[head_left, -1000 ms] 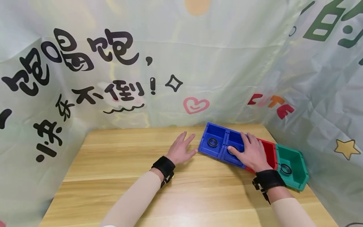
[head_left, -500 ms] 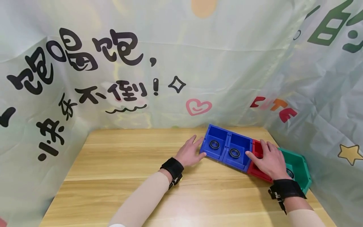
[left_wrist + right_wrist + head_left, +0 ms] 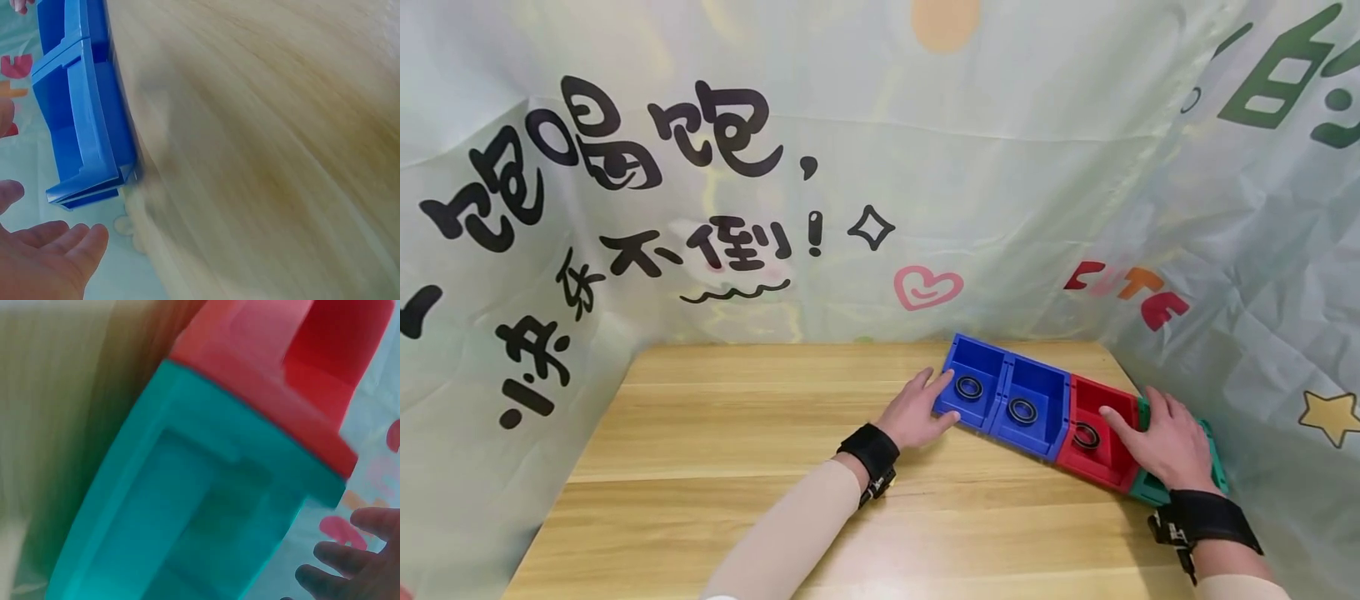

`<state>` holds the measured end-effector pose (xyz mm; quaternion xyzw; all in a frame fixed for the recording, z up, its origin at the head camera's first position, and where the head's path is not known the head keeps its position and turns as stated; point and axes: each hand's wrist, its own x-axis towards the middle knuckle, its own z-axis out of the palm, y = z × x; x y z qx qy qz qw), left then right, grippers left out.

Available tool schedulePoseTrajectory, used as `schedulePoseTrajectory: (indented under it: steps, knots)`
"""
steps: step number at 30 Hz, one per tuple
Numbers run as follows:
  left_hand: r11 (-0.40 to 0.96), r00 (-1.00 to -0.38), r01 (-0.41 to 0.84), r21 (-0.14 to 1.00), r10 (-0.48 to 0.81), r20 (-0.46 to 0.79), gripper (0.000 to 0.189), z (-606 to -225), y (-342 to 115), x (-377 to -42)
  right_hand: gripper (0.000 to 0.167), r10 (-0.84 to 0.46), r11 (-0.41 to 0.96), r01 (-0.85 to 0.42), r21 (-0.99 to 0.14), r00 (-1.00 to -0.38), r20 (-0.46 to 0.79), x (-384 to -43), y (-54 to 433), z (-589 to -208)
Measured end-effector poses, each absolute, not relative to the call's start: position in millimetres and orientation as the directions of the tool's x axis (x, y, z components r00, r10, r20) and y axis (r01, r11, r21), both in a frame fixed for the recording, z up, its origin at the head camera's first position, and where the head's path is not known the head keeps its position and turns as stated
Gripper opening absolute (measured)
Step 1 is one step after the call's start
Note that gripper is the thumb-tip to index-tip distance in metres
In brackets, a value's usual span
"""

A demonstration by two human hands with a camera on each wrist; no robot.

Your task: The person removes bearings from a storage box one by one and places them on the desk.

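My left hand [image 3: 917, 412], fingers spread, is at the left end of the first blue bin [image 3: 977, 357]; in the left wrist view its fingertips are just beyond that bin's end. Over the green bin [image 3: 1150, 492] at the row's other end is my right hand [image 3: 1176, 442], thumb and fingers apart, nothing visible between them. Between these stand a second blue bin [image 3: 1040, 385] and a red bin [image 3: 1105, 396]. One black ring [image 3: 979, 388] lies in the first blue bin, another black ring [image 3: 1034, 411] in the second, and a third ring [image 3: 1097, 437] in the red one. My right hand hides much of the green bin's inside.
The joined bins slant across the right side of a wooden table [image 3: 737, 433]. A printed cloth [image 3: 820, 167] hangs behind the table and along its sides. Close to the green bin is the right-hand cloth [image 3: 1285, 333].
My right hand has moved right, from the second blue bin past the red bin to the green one, uncovering their rings. My left hand has moved right to the first bin's end.
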<state>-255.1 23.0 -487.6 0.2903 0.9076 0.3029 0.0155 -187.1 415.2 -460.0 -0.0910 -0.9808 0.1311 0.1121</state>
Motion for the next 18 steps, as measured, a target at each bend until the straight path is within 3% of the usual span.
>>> schedulePoseTrajectory:
  steps: [8, 18]
  knots:
    - [0.653, -0.817, 0.548, 0.524, 0.553, 0.165, 0.069, -494, 31, -252, 0.096, 0.327, 0.9, 0.289, -0.325, -0.943, 0.067, -177, 444, -460]
    - [0.668, -0.851, 0.498, 0.552, 0.5, 0.163, 0.073, -494, 37, -253, 0.092, 0.389, 0.84, 0.346, -0.418, -0.921, 0.02, -169, 459, -460]
